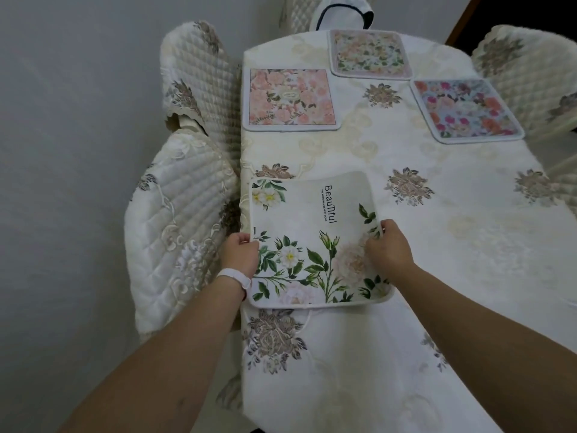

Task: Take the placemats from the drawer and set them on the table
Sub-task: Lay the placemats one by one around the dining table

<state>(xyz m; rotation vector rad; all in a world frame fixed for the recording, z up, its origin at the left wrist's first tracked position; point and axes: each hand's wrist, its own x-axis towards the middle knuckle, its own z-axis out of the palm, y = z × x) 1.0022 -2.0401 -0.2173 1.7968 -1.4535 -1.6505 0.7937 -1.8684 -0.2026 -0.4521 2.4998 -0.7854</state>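
Pinching the white flower-printed "Beautiful" placemat (pixel 315 242) by opposite edges — left hand (pixel 240 256), right hand (pixel 388 250) — likely squaring it along the embroidered cream tablecloth's (pixel 437 276) left border.

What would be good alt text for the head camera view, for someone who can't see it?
Both hands, left hand and right hand, hold a white floral placemat by its side edges at the left edge of a table with an embroidered cream cloth. Three other floral placemats, pink, pale and multicoloured, already lie at the far end, with quilted chairs around.
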